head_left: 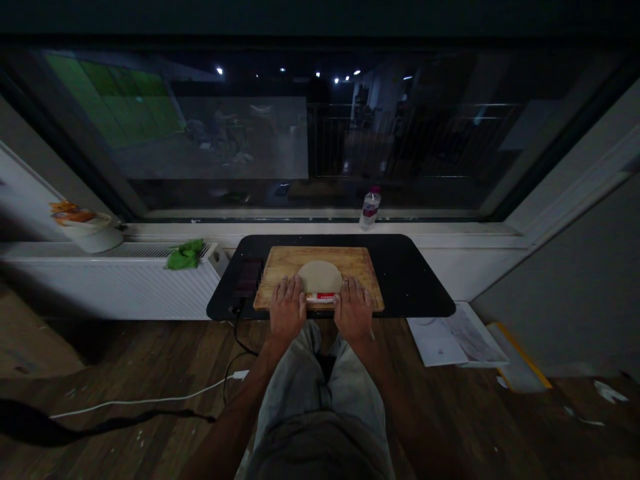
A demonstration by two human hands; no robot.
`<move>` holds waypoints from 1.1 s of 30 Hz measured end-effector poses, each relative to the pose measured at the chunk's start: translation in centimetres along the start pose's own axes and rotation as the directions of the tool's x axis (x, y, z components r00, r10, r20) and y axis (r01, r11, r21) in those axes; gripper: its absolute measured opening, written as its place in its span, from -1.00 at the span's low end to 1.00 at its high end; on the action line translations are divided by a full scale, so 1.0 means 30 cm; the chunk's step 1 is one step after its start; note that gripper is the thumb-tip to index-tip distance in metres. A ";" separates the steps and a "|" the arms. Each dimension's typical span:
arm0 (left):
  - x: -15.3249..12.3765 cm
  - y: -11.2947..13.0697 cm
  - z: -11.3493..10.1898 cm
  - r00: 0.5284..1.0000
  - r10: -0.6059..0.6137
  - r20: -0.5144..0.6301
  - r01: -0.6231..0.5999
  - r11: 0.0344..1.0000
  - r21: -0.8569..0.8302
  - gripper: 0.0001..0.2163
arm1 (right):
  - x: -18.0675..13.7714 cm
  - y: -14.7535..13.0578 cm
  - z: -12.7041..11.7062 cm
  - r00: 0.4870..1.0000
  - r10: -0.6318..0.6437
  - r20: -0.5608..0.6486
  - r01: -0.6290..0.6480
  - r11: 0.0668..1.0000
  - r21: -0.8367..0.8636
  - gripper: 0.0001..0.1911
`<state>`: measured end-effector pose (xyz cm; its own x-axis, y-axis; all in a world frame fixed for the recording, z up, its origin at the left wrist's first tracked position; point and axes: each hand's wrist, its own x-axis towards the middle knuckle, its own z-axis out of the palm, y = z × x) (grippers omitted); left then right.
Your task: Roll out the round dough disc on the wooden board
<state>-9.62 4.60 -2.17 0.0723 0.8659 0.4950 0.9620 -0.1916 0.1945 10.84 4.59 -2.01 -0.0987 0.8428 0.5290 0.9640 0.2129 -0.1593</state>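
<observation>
A flat, round sheet of pale dough [321, 275] lies on a wooden cutting board [285, 256]. Along its near edge is a rolling pin [320, 297] with a red and white label. My left hand [288, 308] covers the pin's left end, fingers stretched forward and slightly spread over the board. On the other end rests my right hand [353, 308], its fingers also extended and palm down. Both thumbs sit close to the visible label. The ends of the pin are hidden under my hands.
The board sits on a black tabletop [410, 280], with a dark device [249, 277] and its cable at left. A water bottle [370, 209] stands on the windowsill. A green cloth [186, 255] and a white container [93, 230] are on the radiator [150, 290]. Papers [440, 342] lie at lower right.
</observation>
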 end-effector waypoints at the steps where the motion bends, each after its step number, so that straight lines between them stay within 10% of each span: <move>1: -0.015 0.002 -0.002 1.000 0.000 -0.005 0.000 1.000 -0.003 -0.45 | -0.017 -0.002 0.000 1.000 -0.001 -0.015 0.001 1.000 0.006 -0.39; 10: -0.007 -0.013 0.002 0.999 0.036 0.007 -0.036 0.999 0.017 -0.47 | -0.026 0.008 0.010 1.000 -0.015 -0.016 0.015 1.000 -0.007 -0.40; 33: 0.441 -0.104 0.132 0.993 -0.035 0.111 0.027 0.997 0.067 -0.40 | 0.450 0.060 0.115 0.946 0.107 0.305 -0.116 0.993 0.011 -0.35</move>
<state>-10.64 18.48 0.42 0.0677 0.9179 0.3909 0.9791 -0.1365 0.1508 10.39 18.05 1.98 -0.0657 0.9711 0.2295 0.9661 0.1195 -0.2288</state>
